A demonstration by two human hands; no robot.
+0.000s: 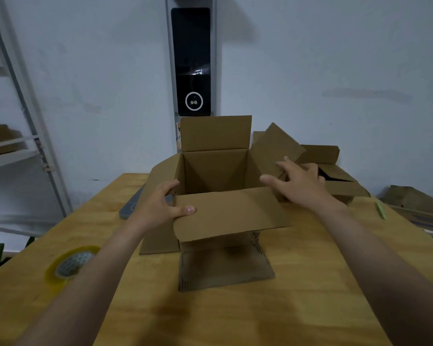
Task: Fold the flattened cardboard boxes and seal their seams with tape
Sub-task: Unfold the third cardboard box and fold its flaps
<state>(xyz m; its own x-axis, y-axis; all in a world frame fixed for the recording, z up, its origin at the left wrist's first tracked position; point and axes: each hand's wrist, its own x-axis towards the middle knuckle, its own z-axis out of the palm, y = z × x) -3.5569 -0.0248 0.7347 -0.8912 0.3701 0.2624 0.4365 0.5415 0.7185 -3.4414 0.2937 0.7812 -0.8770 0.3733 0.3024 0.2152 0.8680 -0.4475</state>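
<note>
The box [218,171] stands open-topped in the middle of the table [235,318], all its top flaps loose. My left hand [160,206] grips its near-left corner, thumb pinched down on the near flap [233,213] and fingers curled over the edge. My right hand [300,186] is spread flat, fingers straight, against the right flap [273,148], which leans outward; it clamps nothing.

I judge the top flaps are next to fold. The risk is order and alignment. If I push the right flap in while the near flap hangs out level, the two could overlap wrongly and leave a crooked seam. The far flap [215,133] stands upright and may spring back. My one-corner grip is light, so a hard push from the right could slide the whole box leftward. The tape roll [71,264] lies well apart at my near left, so letting go to fetch it may let the flaps pop open.
</note>
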